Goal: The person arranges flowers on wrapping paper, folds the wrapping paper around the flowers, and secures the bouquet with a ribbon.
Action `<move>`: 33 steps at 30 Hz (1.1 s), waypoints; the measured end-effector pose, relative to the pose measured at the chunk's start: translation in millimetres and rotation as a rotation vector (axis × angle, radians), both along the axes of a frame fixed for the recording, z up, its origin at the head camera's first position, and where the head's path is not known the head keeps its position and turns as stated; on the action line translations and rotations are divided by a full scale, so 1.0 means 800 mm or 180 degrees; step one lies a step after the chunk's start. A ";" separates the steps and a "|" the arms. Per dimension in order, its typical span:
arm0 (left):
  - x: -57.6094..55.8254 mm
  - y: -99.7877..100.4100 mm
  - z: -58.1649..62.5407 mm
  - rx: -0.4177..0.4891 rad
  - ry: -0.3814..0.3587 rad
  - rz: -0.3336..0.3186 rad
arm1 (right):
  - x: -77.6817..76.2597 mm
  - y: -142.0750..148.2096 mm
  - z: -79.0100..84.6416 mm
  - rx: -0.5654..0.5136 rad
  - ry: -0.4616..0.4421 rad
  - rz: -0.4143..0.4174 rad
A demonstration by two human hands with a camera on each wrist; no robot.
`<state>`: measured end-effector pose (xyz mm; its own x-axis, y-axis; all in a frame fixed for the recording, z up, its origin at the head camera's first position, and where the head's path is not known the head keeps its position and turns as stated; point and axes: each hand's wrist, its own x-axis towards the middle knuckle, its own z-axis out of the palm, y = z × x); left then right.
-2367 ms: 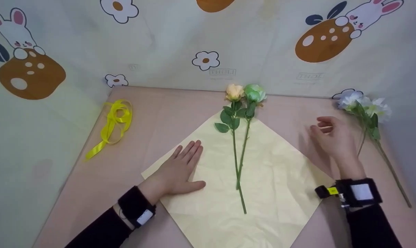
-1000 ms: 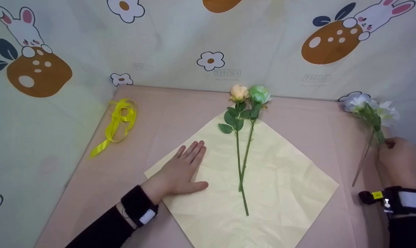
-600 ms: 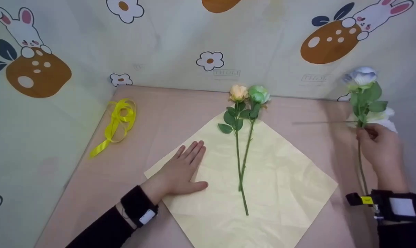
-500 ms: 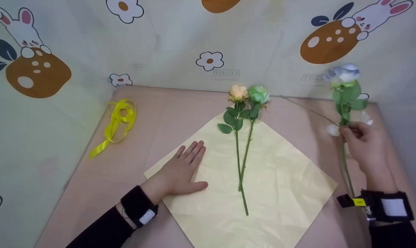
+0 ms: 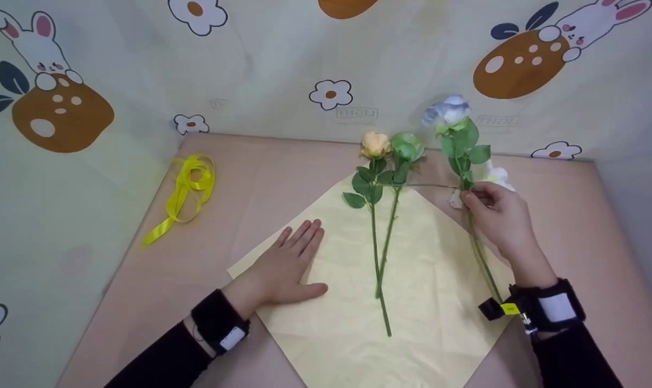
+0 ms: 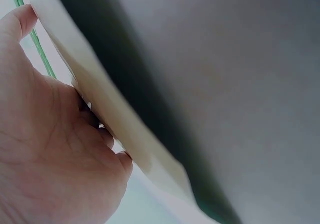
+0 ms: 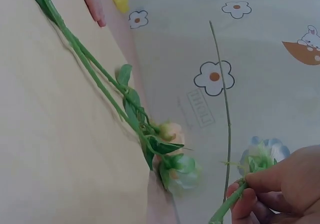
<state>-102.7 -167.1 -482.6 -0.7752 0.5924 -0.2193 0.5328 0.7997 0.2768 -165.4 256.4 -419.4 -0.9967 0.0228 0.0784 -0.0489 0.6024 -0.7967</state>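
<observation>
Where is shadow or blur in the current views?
Head: faint shadow on the cream paper, near the right hand; left wrist: dark, soft-edged shading beside the cream paper, blurred grey surface beyond; right wrist: thin shadow beside the green stems.

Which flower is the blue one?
The pale blue flower, held in the right hand. The white flower shows behind that hand; the peach flower and green flower lie partly on the paper.
</observation>
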 end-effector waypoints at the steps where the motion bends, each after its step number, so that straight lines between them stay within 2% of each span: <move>1: 0.000 0.000 0.000 -0.0001 0.0007 -0.0004 | -0.001 0.004 0.001 0.0033 -0.0002 -0.0025; 6: 0.000 0.000 0.000 0.0038 -0.0007 0.0001 | -0.004 0.037 0.004 0.0180 -0.0040 -0.0262; 10: 0.001 0.000 -0.001 0.0044 -0.0020 0.0008 | -0.004 0.074 -0.004 0.0299 -0.0097 -0.0459; 16: 0.000 0.000 0.001 0.0020 -0.0030 0.0008 | 0.009 0.124 -0.020 0.0659 -0.0450 -0.0545; 20: 0.000 0.000 0.002 0.0007 -0.0020 0.0006 | 0.014 0.142 -0.019 0.0823 -0.0685 -0.0555; 25: -0.001 0.000 0.001 -0.0006 -0.0016 -0.0010 | 0.017 0.148 -0.006 0.0997 -0.0532 -0.0637; 28: -0.001 0.000 0.001 -0.0020 -0.0006 -0.0017 | 0.019 0.140 0.005 0.0834 -0.0469 -0.0652; 33: -0.001 0.001 0.001 -0.0005 0.0009 -0.0020 | 0.019 0.097 0.020 0.0032 -0.0315 -0.0387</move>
